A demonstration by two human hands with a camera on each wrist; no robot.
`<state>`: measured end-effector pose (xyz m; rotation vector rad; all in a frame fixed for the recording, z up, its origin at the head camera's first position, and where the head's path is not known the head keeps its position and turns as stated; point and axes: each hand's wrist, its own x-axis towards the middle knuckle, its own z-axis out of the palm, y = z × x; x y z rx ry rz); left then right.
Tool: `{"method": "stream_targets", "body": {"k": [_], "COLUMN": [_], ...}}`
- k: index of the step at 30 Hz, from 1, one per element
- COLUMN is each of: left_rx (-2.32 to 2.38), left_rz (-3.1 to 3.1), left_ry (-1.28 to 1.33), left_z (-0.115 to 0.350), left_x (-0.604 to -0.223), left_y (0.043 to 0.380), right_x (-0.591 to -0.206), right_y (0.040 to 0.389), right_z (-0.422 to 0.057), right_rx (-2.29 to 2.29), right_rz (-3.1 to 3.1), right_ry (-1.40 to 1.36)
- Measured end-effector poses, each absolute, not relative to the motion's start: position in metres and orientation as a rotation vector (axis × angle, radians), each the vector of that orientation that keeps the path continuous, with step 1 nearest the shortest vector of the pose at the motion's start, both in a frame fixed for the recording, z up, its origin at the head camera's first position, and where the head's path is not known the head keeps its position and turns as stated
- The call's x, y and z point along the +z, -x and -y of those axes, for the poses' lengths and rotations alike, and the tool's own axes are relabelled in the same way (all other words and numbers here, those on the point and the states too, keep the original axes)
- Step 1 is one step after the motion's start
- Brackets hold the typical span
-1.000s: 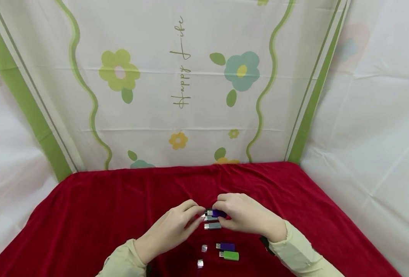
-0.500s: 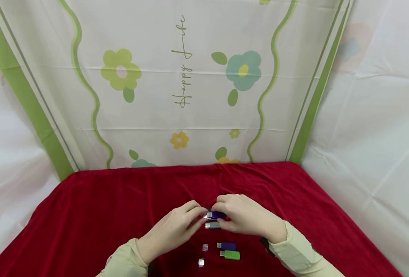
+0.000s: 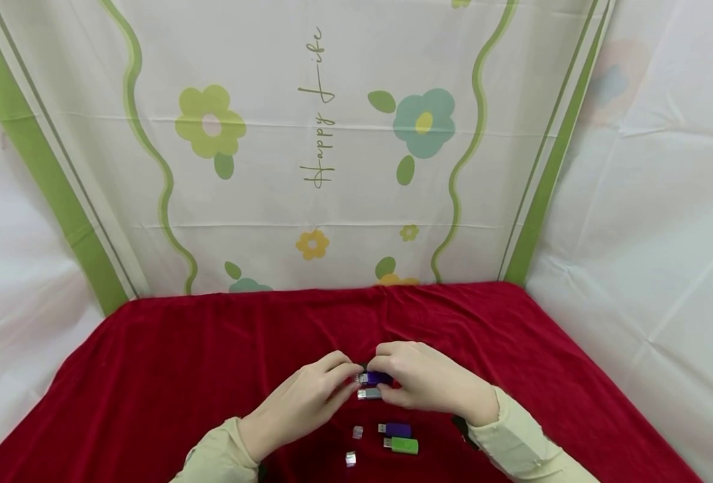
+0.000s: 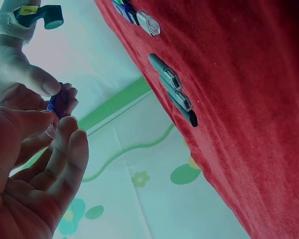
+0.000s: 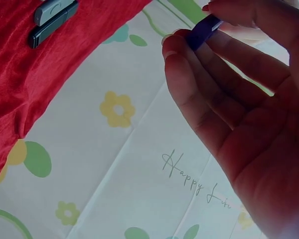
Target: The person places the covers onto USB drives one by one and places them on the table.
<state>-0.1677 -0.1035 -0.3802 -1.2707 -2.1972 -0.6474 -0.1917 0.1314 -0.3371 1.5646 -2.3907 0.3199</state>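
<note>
Head view: two bare hands working over a red cloth. Item, right hand: thumb and fingers are pinching a purple USB stick by its body, and the metal plug is facing the other hand. Item, left hand: thumb and fingers are gripping a clear cap at the plug's tip; the fingers are partly covering it, so whether it is sitting over the plug or only meeting it, one cannot tell. Item, gray stick: lying just on the person's side of the grip. Item, dark stick: lying beside the gray one, on its far side from the person, mostly hidden by the grip in the head view. Item, second purple stick and green stick: lying side by side, farther to the person's side of the grip, plugs bare. Item, first loose cap and second loose cap: lying to the left of that pair. Handling note, by judgement: the step is calling for cap and plug to be sharing one straight line, the right hand bracing the body while the left is steering squarely and lightly; a tilted cap is likely to be catching on the metal edge, and a hard squeeze is risking a slip.
</note>
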Motion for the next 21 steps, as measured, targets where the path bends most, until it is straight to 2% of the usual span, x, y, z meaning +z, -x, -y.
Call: {"method": "stream_targets", "body": {"k": [21], "left_rx": [-0.556], "left_rz": [2.187], "left_ry": [1.199], "left_z": [0.1032], "left_x": [-0.3797], "left_y": [0.1651], "right_x": [-0.3354], "right_y": [0.1903], "right_z": [-0.1309], "right_rx": [0.298], "right_rz": [2.329], "right_ry": [-1.618]}}
